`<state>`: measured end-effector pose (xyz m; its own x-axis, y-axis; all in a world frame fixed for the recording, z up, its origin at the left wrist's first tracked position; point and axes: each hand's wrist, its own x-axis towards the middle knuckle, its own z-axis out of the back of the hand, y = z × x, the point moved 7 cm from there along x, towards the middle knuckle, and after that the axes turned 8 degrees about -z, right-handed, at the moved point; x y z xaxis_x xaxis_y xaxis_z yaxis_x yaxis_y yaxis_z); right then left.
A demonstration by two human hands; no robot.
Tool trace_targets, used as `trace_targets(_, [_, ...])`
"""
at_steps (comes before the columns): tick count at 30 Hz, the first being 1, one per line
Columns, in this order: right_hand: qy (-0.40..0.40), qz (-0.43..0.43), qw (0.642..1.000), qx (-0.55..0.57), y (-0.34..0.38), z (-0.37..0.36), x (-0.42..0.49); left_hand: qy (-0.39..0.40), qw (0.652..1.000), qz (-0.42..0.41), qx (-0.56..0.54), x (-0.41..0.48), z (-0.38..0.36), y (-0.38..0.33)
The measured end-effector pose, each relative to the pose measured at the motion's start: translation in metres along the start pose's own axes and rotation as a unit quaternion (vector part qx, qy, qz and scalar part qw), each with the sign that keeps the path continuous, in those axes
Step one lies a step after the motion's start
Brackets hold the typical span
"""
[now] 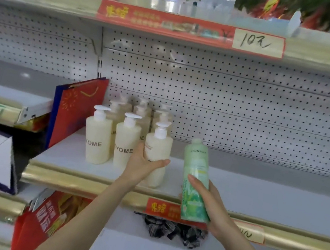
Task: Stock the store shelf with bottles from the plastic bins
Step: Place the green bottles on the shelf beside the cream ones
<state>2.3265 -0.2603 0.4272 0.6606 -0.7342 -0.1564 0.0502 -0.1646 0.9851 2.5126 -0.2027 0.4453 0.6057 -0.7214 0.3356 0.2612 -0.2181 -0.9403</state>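
Leaning at the left end of the middle shelf (278, 200), a red gift bag (77, 110) stands upright against the perforated back panel (230, 96) and walls off that side. Just right of it stand the pump bottles (112, 135). Two are in front with their lettering facing out, and several more are packed behind, the rearmost too blurred to count.

Next comes the left hand (142, 164), its thumb and fingers wrapped round the lower body of one more cream bottle (158, 145). This one is upright, just right of the front pair and a little nearer the shelf's gold front edge (84, 183). Whether its base touches the board I cannot tell.

Near it but apart is the green bottle (195, 180), tilted with its cap leaning back and to the left. The right hand (209, 204) grips its lower half from the right, fingers curled round it. Its base hangs out past the gold edge, not on the shelf, and covers part of a red price label (159, 208). Beneath that, on the lower shelf, lies a dark checked cloth (172, 231).

Overhead, the upper shelf carries a red price strip (165, 23) ending at the right in a handwritten tag (258, 42), with blurred goods above it.
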Motion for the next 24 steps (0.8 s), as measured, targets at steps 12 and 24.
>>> trace_targets(12, [-0.049, 0.008, 0.999, 0.019, 0.008, 0.003, 0.035, 0.06, 0.989, -0.053, 0.127, 0.039, -0.004, 0.01])
trace_targets(24, [-0.074, 0.032, 0.997, 0.018, 0.03, 0.021, 0.1, 0.094, 0.857, -0.274, 0.426, 0.037, -0.01, -0.057])
